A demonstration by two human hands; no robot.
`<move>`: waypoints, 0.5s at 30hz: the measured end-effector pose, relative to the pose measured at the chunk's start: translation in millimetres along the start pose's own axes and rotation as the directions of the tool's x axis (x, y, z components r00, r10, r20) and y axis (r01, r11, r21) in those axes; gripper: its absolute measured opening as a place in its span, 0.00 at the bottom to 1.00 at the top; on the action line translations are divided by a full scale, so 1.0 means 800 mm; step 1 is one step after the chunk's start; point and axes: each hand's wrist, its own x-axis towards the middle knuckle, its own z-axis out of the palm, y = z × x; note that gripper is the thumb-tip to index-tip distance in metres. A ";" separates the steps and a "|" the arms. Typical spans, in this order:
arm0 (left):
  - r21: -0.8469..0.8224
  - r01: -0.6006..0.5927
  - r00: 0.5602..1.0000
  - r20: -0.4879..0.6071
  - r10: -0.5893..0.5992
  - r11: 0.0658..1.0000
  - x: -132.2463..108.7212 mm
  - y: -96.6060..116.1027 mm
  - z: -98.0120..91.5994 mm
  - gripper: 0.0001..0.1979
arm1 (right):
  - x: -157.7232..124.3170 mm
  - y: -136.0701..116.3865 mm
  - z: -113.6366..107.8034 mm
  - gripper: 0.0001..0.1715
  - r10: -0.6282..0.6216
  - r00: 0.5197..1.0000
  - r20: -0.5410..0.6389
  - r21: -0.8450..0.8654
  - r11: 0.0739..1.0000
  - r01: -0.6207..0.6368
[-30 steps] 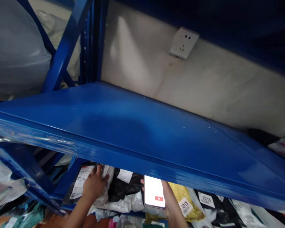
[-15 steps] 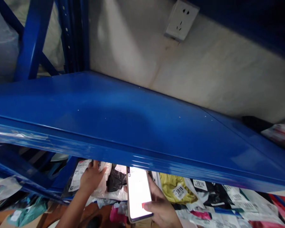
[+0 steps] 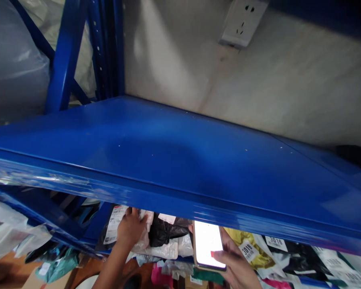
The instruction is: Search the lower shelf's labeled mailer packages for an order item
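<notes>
Below the front edge of the blue shelf, my left hand (image 3: 131,229) rests on plastic-wrapped parcels, its thumb apart from the fingers. Just left of it is a black parcel with a white label (image 3: 116,218); a clear and pinkish plastic parcel (image 3: 143,241) lies under its thumb side. A dark parcel (image 3: 159,233) sits between my two hands. My right hand (image 3: 233,257) is closed round a smartphone (image 3: 207,245) with a bright white screen, its thumb over a red spot low on the display. The phone's top reaches the shelf edge.
An upper blue metal shelf (image 3: 168,160) spans the view. A wall socket (image 3: 243,22) is above it. Yellow parcel (image 3: 257,253) and black parcel (image 3: 297,257) with number labels lie right of the phone. Blue uprights (image 3: 67,56) and a large grey bag (image 3: 15,64) stand left.
The view has shifted, so the shelf, hands and parcels appear further right. My left hand stays on the parcels, and my right hand still holds the phone with its thumb on the screen.
</notes>
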 end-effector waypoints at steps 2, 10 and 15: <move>-0.002 0.007 1.000 0.002 -0.007 1.000 0.000 0.001 -0.001 0.24 | 0.006 0.002 -0.001 0.36 0.015 0.998 -0.055 0.126 0.992 -0.008; -0.052 0.034 0.999 0.031 -0.032 0.998 0.000 0.000 -0.006 0.21 | 0.055 -0.008 -0.005 0.28 0.036 0.943 -0.331 0.003 0.999 -0.037; -0.110 0.029 0.997 0.069 -0.021 0.993 0.001 -0.004 -0.018 0.20 | 0.089 0.005 -0.027 0.28 0.016 0.938 -0.347 -0.182 0.980 -0.084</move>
